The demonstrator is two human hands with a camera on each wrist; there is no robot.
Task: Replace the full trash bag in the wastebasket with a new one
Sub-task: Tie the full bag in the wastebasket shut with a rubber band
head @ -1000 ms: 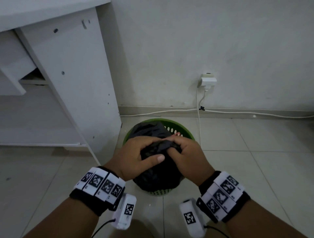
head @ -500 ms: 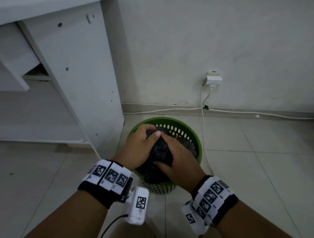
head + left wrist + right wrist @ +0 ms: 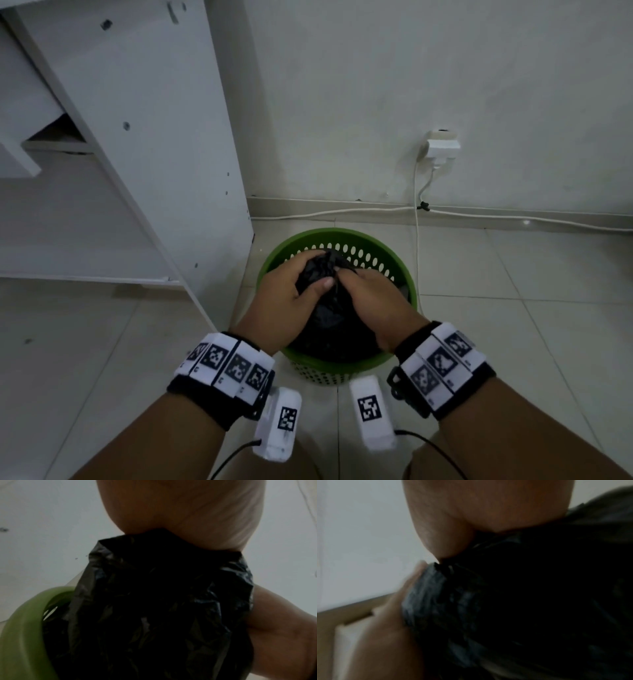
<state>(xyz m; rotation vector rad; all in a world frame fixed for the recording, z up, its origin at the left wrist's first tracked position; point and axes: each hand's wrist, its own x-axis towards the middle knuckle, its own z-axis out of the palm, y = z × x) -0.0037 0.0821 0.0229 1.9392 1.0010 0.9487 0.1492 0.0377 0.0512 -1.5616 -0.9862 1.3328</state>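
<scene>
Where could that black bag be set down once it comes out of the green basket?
Bare floor tiles lie right of the wastebasket, up to the white cable along the wall; more bare tiles lie at left, before the white cabinet. It is crowded over the basket, where left hand and right hand grip the trash bag.

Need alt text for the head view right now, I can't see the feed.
Both hands, left hand and right hand, grip the gathered neck of a black trash bag still sitting in a green wastebasket on a tiled floor, beside a white cabinet.
</scene>
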